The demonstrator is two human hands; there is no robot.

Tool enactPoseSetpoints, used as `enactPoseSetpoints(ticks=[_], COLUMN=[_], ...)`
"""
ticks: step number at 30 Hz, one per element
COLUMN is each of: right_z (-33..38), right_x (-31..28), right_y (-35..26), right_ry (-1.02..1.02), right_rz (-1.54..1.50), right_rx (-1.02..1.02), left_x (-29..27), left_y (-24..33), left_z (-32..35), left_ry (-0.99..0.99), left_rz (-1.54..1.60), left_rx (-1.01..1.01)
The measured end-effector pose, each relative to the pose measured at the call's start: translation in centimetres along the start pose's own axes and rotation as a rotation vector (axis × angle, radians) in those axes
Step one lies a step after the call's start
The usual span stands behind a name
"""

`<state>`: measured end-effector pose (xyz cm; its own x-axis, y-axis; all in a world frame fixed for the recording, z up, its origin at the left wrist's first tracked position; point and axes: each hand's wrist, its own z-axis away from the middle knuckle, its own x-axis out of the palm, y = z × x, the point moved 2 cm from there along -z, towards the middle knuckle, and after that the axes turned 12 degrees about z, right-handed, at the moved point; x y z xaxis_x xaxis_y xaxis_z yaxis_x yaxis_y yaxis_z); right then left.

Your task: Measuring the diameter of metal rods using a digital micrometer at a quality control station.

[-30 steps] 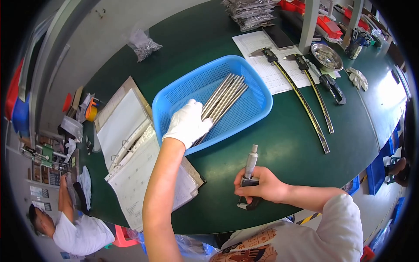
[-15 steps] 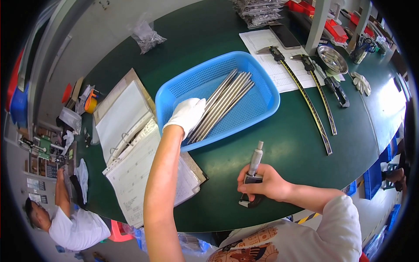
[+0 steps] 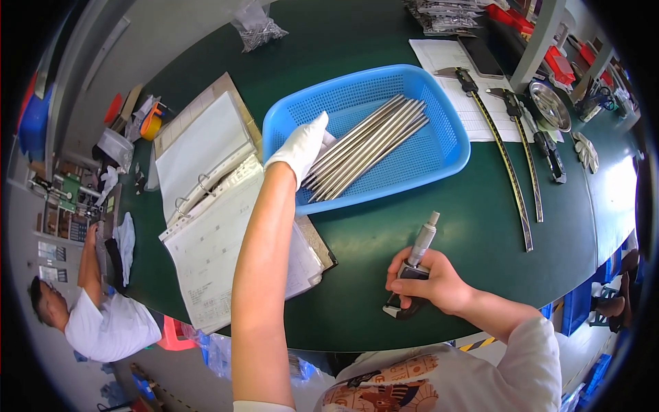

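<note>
A blue perforated plastic basket (image 3: 449, 161) holds a bundle of slim metal rods (image 3: 371, 147) lying slantwise. My left hand (image 3: 300, 150), in a white glove, reaches over the basket's left side beside the rods' near ends. Its visible fingers are stretched and parted, with nothing seen gripped; some of them are hidden behind the hand. Bare, my right hand (image 3: 439, 281) is closed round a digital micrometer (image 3: 423, 240) above the table in front of the basket. The micrometer's thimble points up and away, its dark frame downward.
An open ring binder (image 3: 206, 185) with paper sheets lies left of the basket. To the right, two calipers (image 3: 491, 127) rest partly on papers near a phone (image 3: 480, 56), a metal bowl (image 3: 549, 106) and a white glove (image 3: 585, 151). Another person (image 3: 113, 319) sits at far left.
The whole view has shifted, so the basket appears farther up and right. My left hand's fingers have spread from a curled pose against the rods. My right hand keeps its hold on the micrometer.
</note>
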<state>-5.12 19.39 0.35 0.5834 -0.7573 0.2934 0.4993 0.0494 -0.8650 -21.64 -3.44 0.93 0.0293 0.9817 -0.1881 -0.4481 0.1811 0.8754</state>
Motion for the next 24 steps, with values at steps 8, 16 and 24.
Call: enactPoseSetpoints(ticks=[8,16,24], right_z=[0.2,0.2,0.0], right_x=[-0.3,-0.1,-0.2], right_y=[0.1,0.1,0.2], right_ry=[0.025,0.008,0.013], right_rz=[-0.008,-0.007,0.013], right_rx=[-0.025,-0.026,-0.031], left_x=[3.7,5.5,7.1], left_y=[2.6,3.5,3.5], left_z=[3.8,5.0,4.3], left_ry=[-0.019,0.000,0.043], left_rz=[-0.800,-1.141,-1.273], left_rx=[0.250,0.267,0.308])
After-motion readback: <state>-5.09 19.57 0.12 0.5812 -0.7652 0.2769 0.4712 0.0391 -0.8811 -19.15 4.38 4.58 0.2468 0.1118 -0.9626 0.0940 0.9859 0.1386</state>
